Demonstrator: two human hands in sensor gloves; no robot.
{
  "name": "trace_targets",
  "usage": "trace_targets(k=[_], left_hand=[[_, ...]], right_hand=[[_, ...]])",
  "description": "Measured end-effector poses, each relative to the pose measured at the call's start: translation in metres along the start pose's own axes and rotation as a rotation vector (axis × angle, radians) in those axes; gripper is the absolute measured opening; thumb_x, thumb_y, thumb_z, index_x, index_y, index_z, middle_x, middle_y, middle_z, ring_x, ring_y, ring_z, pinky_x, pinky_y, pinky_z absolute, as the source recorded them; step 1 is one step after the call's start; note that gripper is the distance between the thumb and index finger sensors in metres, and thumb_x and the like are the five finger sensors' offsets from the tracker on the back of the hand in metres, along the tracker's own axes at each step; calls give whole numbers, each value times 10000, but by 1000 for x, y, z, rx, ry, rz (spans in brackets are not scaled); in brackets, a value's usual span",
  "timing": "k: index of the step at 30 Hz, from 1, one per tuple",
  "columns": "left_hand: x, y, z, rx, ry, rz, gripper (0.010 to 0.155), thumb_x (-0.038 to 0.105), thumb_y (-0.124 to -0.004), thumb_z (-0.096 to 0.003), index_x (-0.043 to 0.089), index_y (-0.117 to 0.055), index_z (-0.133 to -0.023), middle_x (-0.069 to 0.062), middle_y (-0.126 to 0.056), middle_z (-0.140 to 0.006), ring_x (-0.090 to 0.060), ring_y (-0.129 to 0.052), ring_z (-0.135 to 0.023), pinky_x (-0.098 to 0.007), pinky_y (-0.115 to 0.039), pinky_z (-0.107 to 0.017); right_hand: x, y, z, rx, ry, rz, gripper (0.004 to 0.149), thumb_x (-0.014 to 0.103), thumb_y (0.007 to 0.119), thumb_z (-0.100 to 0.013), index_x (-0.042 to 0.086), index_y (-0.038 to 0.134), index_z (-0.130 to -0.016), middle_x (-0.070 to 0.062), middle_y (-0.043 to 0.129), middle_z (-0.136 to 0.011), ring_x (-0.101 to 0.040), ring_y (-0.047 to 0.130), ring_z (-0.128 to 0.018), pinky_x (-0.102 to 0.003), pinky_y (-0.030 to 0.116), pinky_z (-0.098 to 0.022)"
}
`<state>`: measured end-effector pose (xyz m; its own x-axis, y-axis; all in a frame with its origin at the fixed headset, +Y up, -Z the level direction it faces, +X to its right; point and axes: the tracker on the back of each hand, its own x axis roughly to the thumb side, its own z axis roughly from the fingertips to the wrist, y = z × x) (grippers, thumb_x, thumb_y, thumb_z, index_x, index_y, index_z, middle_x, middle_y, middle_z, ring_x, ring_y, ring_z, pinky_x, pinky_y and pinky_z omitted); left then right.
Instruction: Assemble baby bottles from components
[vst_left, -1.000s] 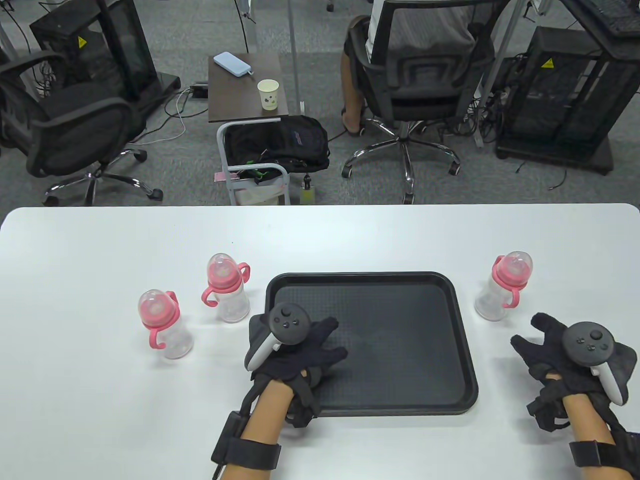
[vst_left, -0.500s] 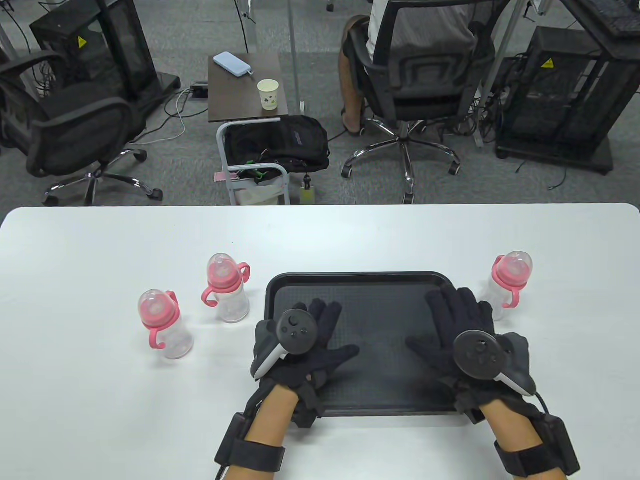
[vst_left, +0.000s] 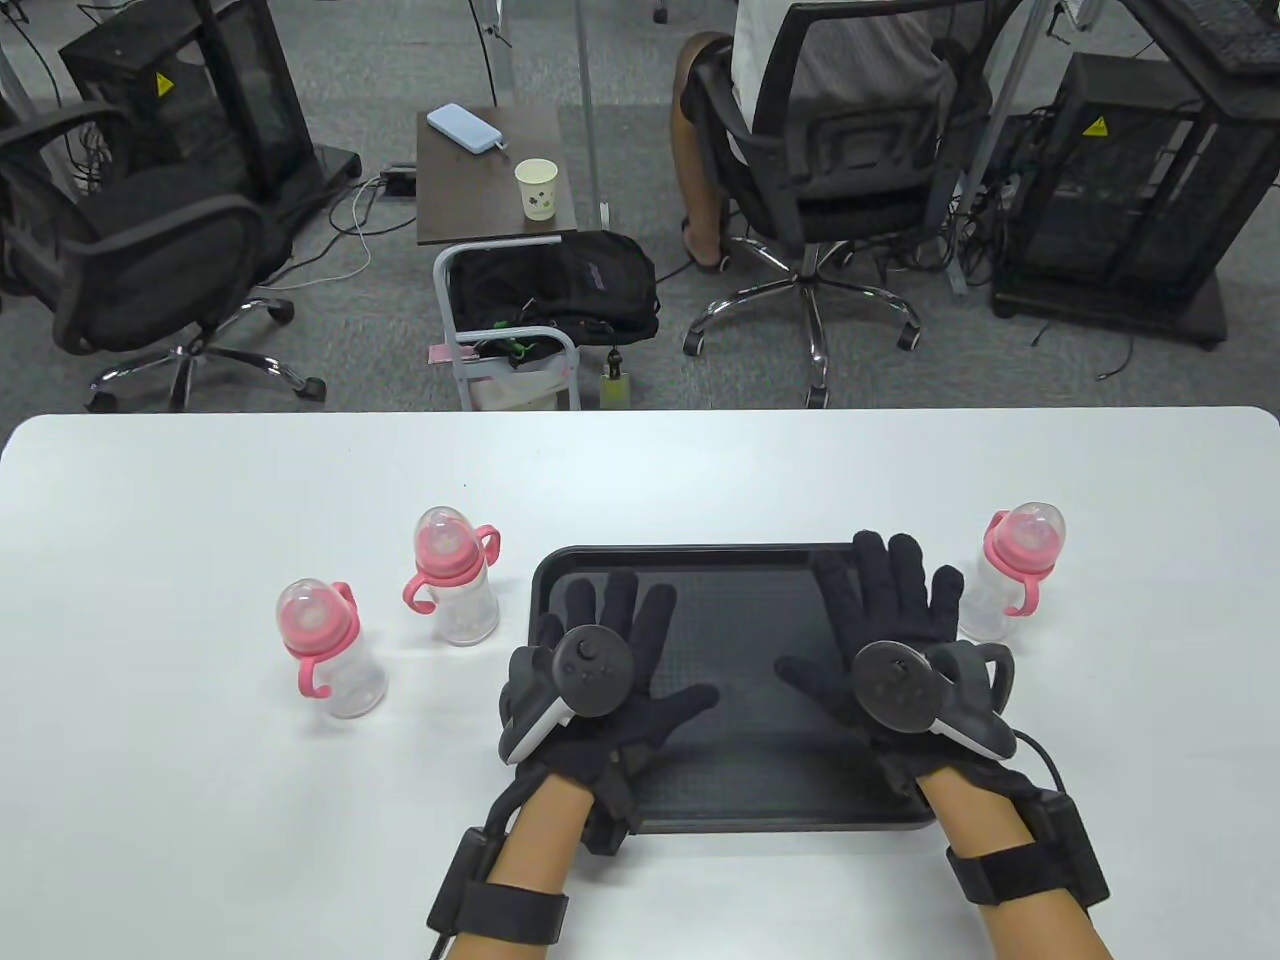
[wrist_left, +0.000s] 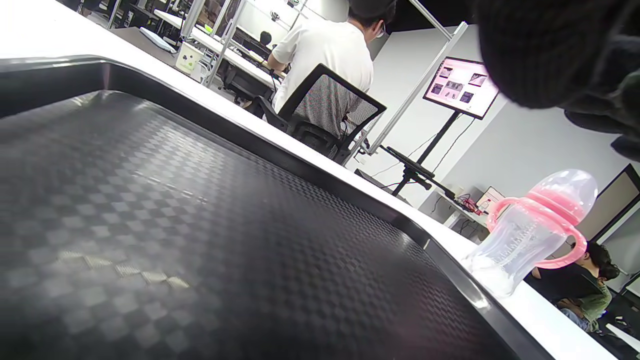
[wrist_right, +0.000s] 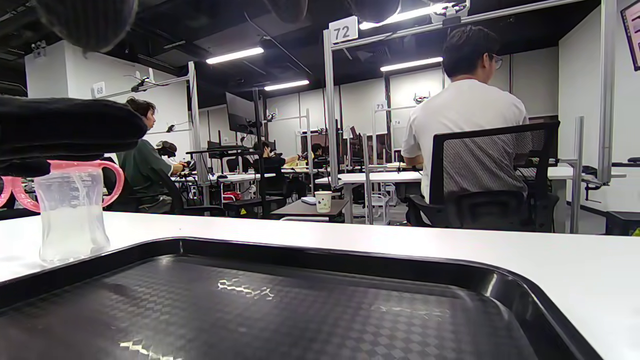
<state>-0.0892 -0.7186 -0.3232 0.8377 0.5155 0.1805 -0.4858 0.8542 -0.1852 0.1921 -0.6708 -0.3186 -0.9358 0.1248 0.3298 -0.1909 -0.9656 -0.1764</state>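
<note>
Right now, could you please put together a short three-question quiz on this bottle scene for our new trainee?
1. True or false: both gloved hands, the left hand and the right hand, lie with spread fingers over the black rectangular plastic tray.
2. How many clear plastic baby bottles with pink collars and handles stand on the white table?
3. Multiple choice: the lone bottle by the right hand stands A) inside the tray, B) on the table off the tray's right side, C) on its side.

Key: 1 true; 2 three; 3 B.
</note>
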Motion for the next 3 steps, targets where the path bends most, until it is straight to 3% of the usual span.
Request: trace_targets(k=[3], left_hand=[[0, 0, 0, 2, 6, -3, 1005, 856, -651, -411, 450, -212, -1220, 11, -66, -1291, -381, 0, -1157, -667, -65, -767]], right_hand=[[-2, 1, -1, 3, 8, -1, 955, 754, 597, -490, 187, 275, -1187, -283, 228, -1231, -584, 193, -1104, -810, 156, -675]])
